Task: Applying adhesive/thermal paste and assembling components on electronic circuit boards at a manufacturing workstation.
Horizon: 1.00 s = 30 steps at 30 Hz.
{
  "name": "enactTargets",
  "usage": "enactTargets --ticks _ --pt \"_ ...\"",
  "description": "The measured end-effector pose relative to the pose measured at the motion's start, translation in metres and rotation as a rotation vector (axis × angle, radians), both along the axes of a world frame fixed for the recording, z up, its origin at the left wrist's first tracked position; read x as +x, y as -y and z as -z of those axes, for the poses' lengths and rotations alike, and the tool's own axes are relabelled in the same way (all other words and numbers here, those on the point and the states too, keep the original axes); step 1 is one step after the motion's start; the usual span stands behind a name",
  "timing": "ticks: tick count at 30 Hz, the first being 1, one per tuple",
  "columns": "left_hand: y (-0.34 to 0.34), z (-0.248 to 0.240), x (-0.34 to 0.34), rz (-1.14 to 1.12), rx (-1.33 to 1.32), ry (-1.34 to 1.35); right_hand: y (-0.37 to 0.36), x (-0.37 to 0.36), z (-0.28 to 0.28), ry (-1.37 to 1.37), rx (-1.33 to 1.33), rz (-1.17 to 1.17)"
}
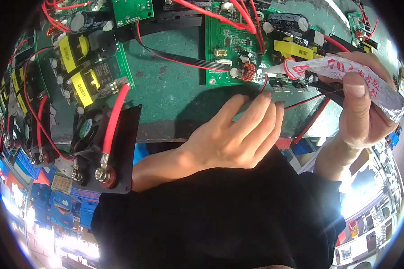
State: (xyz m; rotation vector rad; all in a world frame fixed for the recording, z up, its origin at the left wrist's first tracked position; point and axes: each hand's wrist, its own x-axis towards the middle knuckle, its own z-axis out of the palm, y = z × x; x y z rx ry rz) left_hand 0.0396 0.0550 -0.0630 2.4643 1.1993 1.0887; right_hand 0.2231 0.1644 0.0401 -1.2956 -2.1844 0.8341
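My right hand [361, 103] is closed around a crumpled white and silver glue tube [361, 74] with red print. Its pale nozzle [276, 70] points left, at a copper-wound coil [248, 71] and small parts near the edge of a green circuit board [229, 42]. My left hand [238, 130] is just below that board, fingers loosely bent and partly apart. A thin red wire [264, 83] runs down to its fingertips; whether they touch it I cannot tell. No held thing shows in that hand. Yellow-wrapped transformers [296, 50] are beside the nozzle, and the tube covers part of the board.
Another board with yellow transformers [80, 88] is at left, its fan [86, 127] on a black panel with thick red cable [116, 121] and terminals. A flat black-and-red ribbon cable [179, 58] crosses the green bench top [166, 98]. Blue bins [62, 208] are lower left.
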Motion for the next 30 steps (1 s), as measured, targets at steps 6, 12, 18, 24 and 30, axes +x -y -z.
enactTargets --ticks 6,12,18,24,30 --pt "0.000 0.000 0.000 -0.006 0.018 -0.005 0.012 0.001 0.007 -0.059 0.005 0.215" --pt "0.000 0.000 0.000 -0.011 0.020 -0.002 0.011 -0.009 0.003 -0.008 -0.057 0.321" --pt "-0.001 0.000 0.000 -0.018 0.010 -0.004 0.016 0.003 0.014 -0.184 -0.011 0.326" --pt "0.000 -0.001 0.001 -0.021 0.004 -0.001 -0.002 0.026 0.019 -0.080 0.147 0.050" --pt "-0.001 0.000 0.001 -0.018 -0.001 -0.012 0.004 -0.016 -0.011 0.326 0.049 0.223"
